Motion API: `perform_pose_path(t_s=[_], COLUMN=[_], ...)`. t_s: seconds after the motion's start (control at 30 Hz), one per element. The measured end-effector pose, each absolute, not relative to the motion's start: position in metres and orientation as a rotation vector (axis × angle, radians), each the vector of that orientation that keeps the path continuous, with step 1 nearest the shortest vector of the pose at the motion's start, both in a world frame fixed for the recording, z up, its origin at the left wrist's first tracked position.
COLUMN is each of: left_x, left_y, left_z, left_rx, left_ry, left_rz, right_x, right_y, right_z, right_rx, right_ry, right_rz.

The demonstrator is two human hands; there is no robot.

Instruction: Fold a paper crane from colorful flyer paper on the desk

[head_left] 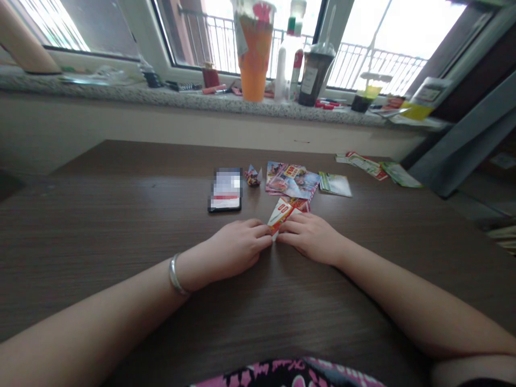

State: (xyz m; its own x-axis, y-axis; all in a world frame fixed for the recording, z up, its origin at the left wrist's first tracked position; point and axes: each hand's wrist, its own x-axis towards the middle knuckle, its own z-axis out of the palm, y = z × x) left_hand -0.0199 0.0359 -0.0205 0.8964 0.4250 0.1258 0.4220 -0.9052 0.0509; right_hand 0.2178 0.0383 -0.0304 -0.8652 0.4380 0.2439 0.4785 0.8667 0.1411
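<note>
A partly folded sheet of printed paper (281, 213), white, red and yellow, lies on the dark wooden table between my hands. My left hand (242, 243) grips its near left corner, fingers pressed together. On the paper's right side, my right hand (312, 236) is closed over the edge and hides part of it. Just beyond is a pile of colourful printed leaflets (294, 181). Left of the pile stands a small folded paper piece (253, 176), and beside that lies a phone (226, 189) with a blurred screen.
Green and white packets (335, 185) lie right of the leaflets, with more paper strips (366, 165) at the far right. Along the stone windowsill (181, 97) stand a tall orange cup (253, 59), a dark cup with a straw (315, 75), bottles and pens.
</note>
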Motion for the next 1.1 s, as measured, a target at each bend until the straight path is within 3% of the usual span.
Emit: perform_pose_path(t_s=[0.5,1.1], left_x=[-0.022,-0.024], left_y=[0.038,0.039], left_z=[-0.024,-0.027], left_rx=[3.023,3.050], left_ry=[0.666,0.645], left_rz=[0.258,0.265], right_x=[0.230,0.234], right_y=[0.049,0.047], right_z=[-0.027,-0.009], right_rx=[-0.684,-1.010], right_ry=[-2.877,-3.042], right_rz=[-0.159,-0.251])
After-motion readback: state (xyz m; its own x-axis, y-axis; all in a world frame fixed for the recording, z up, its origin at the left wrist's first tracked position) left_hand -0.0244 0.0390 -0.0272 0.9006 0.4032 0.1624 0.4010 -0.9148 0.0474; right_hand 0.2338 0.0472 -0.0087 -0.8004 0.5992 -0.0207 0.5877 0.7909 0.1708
